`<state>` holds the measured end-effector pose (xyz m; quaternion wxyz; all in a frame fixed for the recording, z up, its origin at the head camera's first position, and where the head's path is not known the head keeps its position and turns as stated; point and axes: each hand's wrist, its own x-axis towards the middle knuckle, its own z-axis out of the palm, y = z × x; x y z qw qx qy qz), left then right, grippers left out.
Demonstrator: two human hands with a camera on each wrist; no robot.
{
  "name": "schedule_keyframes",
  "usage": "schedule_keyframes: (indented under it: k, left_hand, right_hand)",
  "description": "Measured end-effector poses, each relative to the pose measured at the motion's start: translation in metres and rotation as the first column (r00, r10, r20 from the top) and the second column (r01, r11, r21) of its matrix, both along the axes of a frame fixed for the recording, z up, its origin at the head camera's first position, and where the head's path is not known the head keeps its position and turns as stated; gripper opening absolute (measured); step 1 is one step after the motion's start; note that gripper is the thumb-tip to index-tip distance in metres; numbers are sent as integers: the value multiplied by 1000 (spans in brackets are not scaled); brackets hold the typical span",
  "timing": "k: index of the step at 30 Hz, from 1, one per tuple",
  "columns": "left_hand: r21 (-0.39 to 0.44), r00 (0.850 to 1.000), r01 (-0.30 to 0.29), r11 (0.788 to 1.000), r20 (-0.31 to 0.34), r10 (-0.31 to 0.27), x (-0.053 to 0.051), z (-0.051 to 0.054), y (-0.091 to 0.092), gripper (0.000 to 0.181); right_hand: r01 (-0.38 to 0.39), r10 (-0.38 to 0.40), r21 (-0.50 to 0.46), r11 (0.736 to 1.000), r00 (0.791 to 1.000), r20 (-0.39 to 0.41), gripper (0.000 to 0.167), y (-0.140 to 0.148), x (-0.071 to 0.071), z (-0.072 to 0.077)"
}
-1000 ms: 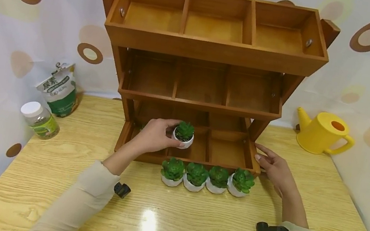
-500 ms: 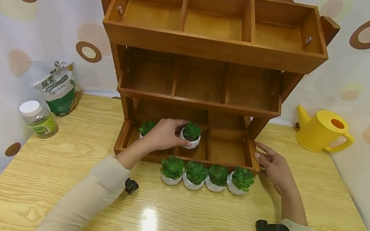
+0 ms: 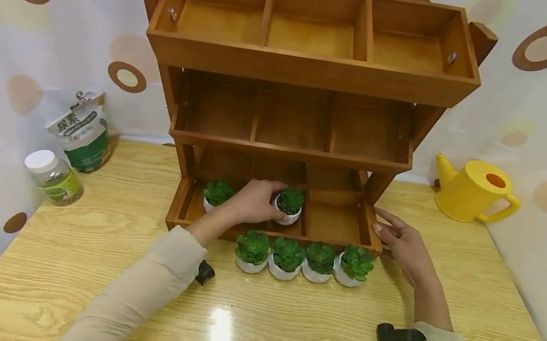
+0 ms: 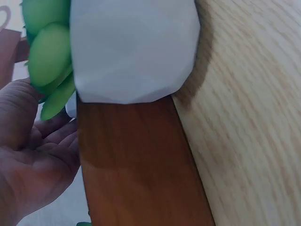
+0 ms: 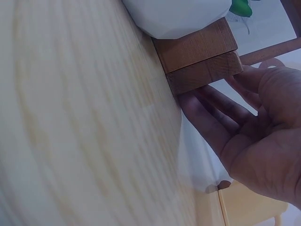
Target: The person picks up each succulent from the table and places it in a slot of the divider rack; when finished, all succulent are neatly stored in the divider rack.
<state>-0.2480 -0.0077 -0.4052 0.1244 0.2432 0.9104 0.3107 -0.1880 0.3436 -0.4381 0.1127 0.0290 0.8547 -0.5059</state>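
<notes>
In the head view my left hand [image 3: 258, 203] holds a small potted succulent [image 3: 289, 204] by its white pot, thumb on the near side. The pot is in the middle compartment of the bottom tier of the wooden shelf [image 3: 285, 69]; whether it touches the floor there is hidden. A second succulent [image 3: 218, 192] sits in the left compartment, partly behind my left arm. My right hand [image 3: 404, 247] rests its fingertips against the right end of the bottom tier. The right wrist view shows its fingers [image 5: 207, 115] extended against the wooden end.
Several potted succulents [image 3: 286, 255] stand in a row on the table [image 3: 300, 338], close to the shelf's front. At the right is a yellow watering can [image 3: 473, 192]. A white-capped jar [image 3: 55, 177] and a green-and-white bag [image 3: 81, 132] stand at the left.
My left hand has moved right and slightly down with the succulent, deeper into the middle compartment. The succulent in the left compartment has come into view. My right hand stays at the shelf end.
</notes>
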Motion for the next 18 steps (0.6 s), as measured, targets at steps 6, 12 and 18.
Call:
schedule_keyframes:
  k: [6,12,18]
  left_hand:
    - [-45,999,0,999,37,2,0,-4,1,72]
    - [-62,999,-14,998,47,17,0,-6,0,72]
    - [-74,999,-8,997,45,12,1,-4,-1,73]
  right_hand:
    - [2,-2,8,1000,1000,-1,58,-2,-1,1]
    - [0,1,21,1000,1000,-11,58,-3,-1,3]
    - [-5,5,-7,1000,1000,-6,59,-2,0,2]
